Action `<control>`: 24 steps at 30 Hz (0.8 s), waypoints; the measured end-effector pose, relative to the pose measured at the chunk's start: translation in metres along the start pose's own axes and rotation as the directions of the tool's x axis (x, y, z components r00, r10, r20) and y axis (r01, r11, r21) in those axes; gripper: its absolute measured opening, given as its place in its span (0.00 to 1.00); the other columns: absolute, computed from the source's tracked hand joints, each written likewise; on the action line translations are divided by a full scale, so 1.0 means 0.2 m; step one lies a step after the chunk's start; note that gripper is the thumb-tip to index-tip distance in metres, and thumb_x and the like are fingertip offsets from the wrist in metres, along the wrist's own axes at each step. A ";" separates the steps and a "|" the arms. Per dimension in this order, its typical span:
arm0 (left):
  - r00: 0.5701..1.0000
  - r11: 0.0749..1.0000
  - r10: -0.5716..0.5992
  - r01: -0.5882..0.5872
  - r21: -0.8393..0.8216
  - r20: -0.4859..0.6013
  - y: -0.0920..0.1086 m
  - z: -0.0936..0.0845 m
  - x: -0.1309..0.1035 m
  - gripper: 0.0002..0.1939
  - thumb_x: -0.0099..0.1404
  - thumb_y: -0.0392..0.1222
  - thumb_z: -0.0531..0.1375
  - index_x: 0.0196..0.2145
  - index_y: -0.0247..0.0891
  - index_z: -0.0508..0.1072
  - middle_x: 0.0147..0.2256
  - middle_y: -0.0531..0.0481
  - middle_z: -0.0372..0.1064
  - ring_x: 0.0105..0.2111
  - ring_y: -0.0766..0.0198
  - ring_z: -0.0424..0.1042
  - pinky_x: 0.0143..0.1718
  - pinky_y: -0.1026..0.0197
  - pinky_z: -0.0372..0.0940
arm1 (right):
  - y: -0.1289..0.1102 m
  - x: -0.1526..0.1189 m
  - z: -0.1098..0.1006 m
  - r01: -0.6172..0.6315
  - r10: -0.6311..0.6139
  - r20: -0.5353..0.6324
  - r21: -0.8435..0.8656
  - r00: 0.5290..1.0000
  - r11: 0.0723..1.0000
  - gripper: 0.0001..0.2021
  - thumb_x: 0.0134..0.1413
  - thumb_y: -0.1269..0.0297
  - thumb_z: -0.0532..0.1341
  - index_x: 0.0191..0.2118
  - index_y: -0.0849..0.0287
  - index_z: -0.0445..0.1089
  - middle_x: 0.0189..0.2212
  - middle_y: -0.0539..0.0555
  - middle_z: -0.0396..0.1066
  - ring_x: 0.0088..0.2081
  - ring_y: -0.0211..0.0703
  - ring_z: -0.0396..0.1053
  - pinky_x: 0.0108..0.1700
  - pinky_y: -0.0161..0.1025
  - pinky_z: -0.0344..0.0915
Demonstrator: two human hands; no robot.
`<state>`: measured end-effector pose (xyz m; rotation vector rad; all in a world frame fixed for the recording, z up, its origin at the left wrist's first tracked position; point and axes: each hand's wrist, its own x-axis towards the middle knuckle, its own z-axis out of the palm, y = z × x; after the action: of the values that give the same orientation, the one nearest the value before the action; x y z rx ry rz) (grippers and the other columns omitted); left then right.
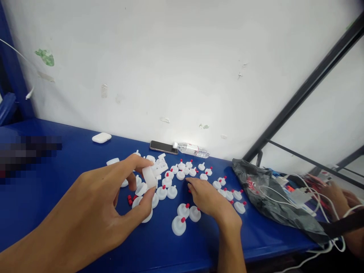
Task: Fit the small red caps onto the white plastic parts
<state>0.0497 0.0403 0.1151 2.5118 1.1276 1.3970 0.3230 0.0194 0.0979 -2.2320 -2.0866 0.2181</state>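
My left hand [99, 208] is raised over the table, pinching a white plastic nozzle cap [149, 177] by its rim between thumb and fingers. The cap is tilted, its spout pointing away to the right. Low over the blue table, my right hand [206, 195] has its fingers bent down and together; a bit of red shows beneath them, but what they hold is hidden. Many white nozzle caps lie around both hands. Several wear red tips, like the cap [179, 226] in front; others have bare spouts. Loose red tips [131, 200] lie below my left fingers.
A phone [163, 147] and a clear bottle [192, 149] lie by the wall, with a white earbud case [101, 137] farther left. On the right, a dark plastic bag [256, 193] lies under white cables. Another person's hand [335, 199] is beyond it, beside a black metal frame [284, 102].
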 end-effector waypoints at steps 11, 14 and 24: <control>1.000 1.000 -0.005 0.005 0.009 0.016 -0.01 0.00 0.00 0.18 0.65 0.55 0.56 0.52 0.54 0.69 0.27 0.58 0.71 0.18 0.62 0.68 0.22 0.56 0.66 | 0.04 0.03 0.00 -0.056 0.063 -0.060 0.113 0.996 0.992 0.16 0.56 0.81 0.61 0.43 0.57 0.80 0.40 0.55 0.82 0.44 0.47 0.79 0.43 0.36 0.70; 0.999 1.000 -0.016 0.015 0.024 0.033 -0.03 0.01 -0.01 0.19 0.65 0.57 0.56 0.53 0.55 0.69 0.28 0.57 0.73 0.19 0.61 0.69 0.22 0.55 0.66 | 0.03 0.03 0.00 -0.015 0.026 -0.069 0.155 0.997 0.988 0.15 0.54 0.82 0.61 0.37 0.55 0.79 0.34 0.51 0.81 0.37 0.40 0.79 0.37 0.31 0.68; 0.998 1.000 -0.015 0.014 0.026 0.056 -0.04 0.04 0.01 0.19 0.67 0.61 0.56 0.52 0.57 0.69 0.29 0.57 0.73 0.20 0.59 0.70 0.22 0.56 0.65 | -0.02 0.01 -0.04 0.078 -0.049 -0.227 0.124 0.973 0.989 0.14 0.63 0.77 0.59 0.46 0.55 0.79 0.39 0.54 0.80 0.41 0.48 0.77 0.43 0.40 0.64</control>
<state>0.0510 0.0502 0.1095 2.5382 1.1586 1.3076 0.3197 0.0215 0.1064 -2.0080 -1.9614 0.0923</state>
